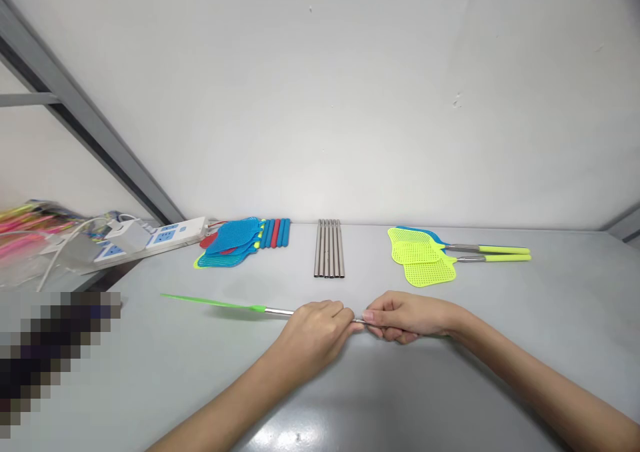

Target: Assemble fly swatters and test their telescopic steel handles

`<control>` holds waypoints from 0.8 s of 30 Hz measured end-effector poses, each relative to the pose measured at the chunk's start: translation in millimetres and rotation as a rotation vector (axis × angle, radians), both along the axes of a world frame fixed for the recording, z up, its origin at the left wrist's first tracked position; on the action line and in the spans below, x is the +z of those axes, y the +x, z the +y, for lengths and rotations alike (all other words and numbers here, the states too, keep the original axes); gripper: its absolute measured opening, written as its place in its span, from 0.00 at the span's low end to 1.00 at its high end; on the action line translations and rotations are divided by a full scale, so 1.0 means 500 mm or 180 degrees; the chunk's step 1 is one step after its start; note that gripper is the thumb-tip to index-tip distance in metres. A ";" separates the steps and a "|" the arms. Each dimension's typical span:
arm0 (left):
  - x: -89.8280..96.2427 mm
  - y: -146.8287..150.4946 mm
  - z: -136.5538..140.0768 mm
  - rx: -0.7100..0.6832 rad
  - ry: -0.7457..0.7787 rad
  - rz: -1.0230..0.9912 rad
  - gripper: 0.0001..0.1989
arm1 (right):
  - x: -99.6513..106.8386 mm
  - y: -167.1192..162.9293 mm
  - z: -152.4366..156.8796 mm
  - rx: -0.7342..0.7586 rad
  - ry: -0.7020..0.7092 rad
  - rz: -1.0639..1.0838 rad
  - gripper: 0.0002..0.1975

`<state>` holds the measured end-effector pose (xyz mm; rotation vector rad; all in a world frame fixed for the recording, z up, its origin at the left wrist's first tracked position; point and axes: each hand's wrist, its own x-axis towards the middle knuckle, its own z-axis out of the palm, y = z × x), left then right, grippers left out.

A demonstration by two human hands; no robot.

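My left hand (pixel 320 332) is closed around the metal rod of a fly swatter (pixel 280 312). The swatter's green head (pixel 215 302) is seen edge-on and points left. My right hand (pixel 413 315) pinches the thin right-hand end of the same rod between thumb and fingers. A short piece of bare metal shows between the two hands. Whatever else lies inside my right fingers is hidden. Behind my hands, several metal tubes (pixel 329 249) lie side by side.
At the right lie fly swatters with yellow heads (pixel 430 272) and a blue one beneath. Blue and red swatter heads (pixel 233 242) are stacked at the left beside blue and red handle grips (pixel 275 233). Farther left are a power strip (pixel 165 237) and cables. A wall stands behind.
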<state>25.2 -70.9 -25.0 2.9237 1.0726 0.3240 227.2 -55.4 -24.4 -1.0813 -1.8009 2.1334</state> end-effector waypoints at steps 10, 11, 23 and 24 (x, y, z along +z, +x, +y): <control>0.016 -0.007 0.009 -0.0039 0.0137 0.0328 0.16 | 0.010 0.003 0.003 0.0004 -0.0112 0.0117 0.20; 0.017 -0.007 0.009 -0.0034 0.0124 0.0341 0.16 | 0.009 0.003 0.003 0.0014 -0.0108 0.0135 0.20; 0.020 -0.015 0.019 -0.0055 0.0149 0.0242 0.17 | 0.005 0.013 0.008 0.0050 0.0000 0.0146 0.19; 0.020 -0.016 0.020 -0.0054 0.0159 0.0229 0.17 | 0.005 0.014 0.008 0.0045 0.0008 0.0127 0.19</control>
